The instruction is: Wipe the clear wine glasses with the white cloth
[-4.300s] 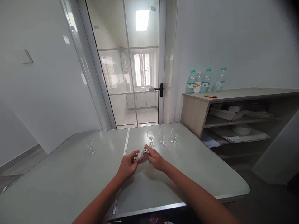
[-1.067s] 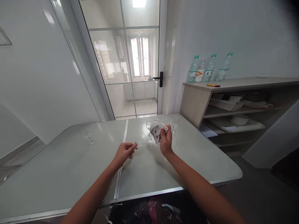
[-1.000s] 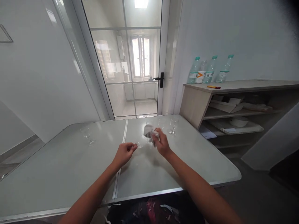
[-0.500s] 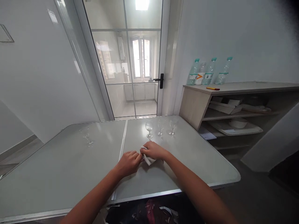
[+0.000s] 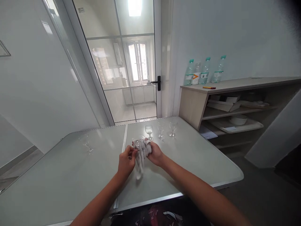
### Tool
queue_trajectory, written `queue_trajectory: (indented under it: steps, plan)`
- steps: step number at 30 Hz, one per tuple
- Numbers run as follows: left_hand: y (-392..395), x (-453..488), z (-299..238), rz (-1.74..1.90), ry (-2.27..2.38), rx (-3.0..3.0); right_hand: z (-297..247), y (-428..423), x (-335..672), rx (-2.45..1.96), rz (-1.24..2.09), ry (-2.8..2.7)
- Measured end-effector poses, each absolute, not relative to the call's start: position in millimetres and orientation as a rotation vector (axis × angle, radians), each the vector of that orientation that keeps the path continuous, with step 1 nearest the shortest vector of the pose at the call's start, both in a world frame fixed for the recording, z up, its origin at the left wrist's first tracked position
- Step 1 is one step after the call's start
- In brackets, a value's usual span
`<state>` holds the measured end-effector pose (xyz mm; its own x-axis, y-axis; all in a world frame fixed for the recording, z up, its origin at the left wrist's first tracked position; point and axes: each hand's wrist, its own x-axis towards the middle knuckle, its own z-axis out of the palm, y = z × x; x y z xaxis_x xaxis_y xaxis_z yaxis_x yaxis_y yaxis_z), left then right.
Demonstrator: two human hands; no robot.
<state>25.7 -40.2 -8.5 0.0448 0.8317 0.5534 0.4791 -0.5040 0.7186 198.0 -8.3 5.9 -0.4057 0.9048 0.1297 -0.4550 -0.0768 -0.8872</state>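
My left hand (image 5: 127, 158) pinches a small stemmed glass (image 5: 137, 144) low down, its bowl tipped up and partly covered. A white cloth (image 5: 141, 157) is gathered in my right hand (image 5: 154, 153), pressed against the glass bowl, with one end dangling toward the table. Just beyond my hands a stemmed glass (image 5: 149, 129) stands upright, with a second stemmed glass (image 5: 161, 129) and a third stemmed glass (image 5: 173, 128) in a row to its right. Off to the left, another stemmed glass (image 5: 87, 144) stands alone on the table.
The grey-green table (image 5: 82, 185) has a metal seam across it and a metal front edge. On the right, a wooden shelf unit (image 5: 191, 103) carries several plastic bottles (image 5: 204, 73) and a yellow-red pen (image 5: 209, 87). A glazed door (image 5: 141, 110) is behind the table.
My hands have lifted and turned, so the glass bowl now shows between them. The cloth has loosened, and one end hangs down. The view has shifted slightly.
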Motion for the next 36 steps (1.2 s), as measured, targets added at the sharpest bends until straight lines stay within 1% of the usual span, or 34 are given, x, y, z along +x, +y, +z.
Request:
queue_trajectory:
  steps: [3,6,10,13,17,22,25,27,29,31,32,36]
  plan:
    - [-39.4,39.3,-13.7,1.351,1.144,1.637,5.2,-18.6,191.0,-0.479,1.584,-0.957]
    - [-39.1,49.4,-19.0,1.25,0.954,1.47,3.9,-22.2,194.2,-0.445,1.542,-0.902]
    - [-38.5,51.1,-22.8,1.278,0.935,1.452,-2.0,-20.8,196.6,-0.502,1.615,-1.115]
    - [-37.7,45.6,-22.9,1.367,1.056,1.483,-9.7,-18.8,192.8,-0.517,1.526,-1.342]
    - [-38.2,41.1,-21.8,1.299,1.249,1.655,-20.9,-11.8,188.6,-0.563,1.38,-1.456]
    - [-42.5,45.3,-24.1,0.964,1.477,2.107,-31.4,-0.3,189.6,-0.72,1.262,-1.511]
    - [-44.7,44.7,-22.8,0.843,1.53,2.295,-32.6,5.8,192.6,-0.81,1.104,-1.59]
    - [-45.6,42.0,-18.3,0.956,1.504,2.292,-31.2,9.9,195.8,-0.885,0.99,-1.547]
    - [-45.5,38.7,-12.6,1.246,1.458,2.129,-29.3,12.7,199.3,-0.954,0.958,-1.442]
    - [-43.3,35.8,-8.8,1.489,1.392,1.873,-27.6,12.4,201.7,-0.973,1.066,-1.378]
    - [-41.3,34.7,-8.4,1.541,1.345,1.741,-27.0,10.6,201.9,-0.957,1.172,-1.373]
    - [-31.5,32.0,-14.3,1.443,1.055,1.343,-23.8,-3.9,196.9,-0.776,1.646,-1.37]
